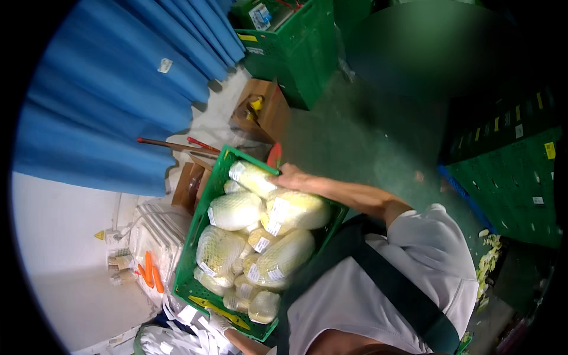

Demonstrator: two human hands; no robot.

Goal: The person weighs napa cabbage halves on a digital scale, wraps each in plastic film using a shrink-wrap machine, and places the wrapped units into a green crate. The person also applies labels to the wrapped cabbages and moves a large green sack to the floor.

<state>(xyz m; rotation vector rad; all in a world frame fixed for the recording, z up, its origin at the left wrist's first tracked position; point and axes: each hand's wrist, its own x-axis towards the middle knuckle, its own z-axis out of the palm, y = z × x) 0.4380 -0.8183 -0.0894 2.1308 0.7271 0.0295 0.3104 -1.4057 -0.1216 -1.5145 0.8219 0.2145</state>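
A green plastic crate (191, 248) is held in front of my body, tilted in the view. Inside lie several pale heads of produce (235, 211) in white netting and clear wrap, bearing printed labels. My right hand (291, 177), bare, grips the upper short rim of the crate. At the opposite short side, my left hand (219, 322) in a white glove holds the rim beside a yellow handle bar (219, 312). The fingers of my left hand are partly hidden by the crate wall.
Carrots (151, 271) lie on a white stack (166, 230) left of the crate. Beyond stand a cardboard box (275, 106), a large green bin (295, 55) and a blue curtain (111, 88). Stacked green crates (506, 186) and vegetable scraps (488, 259) are at right; white strips (168, 339) lie below.
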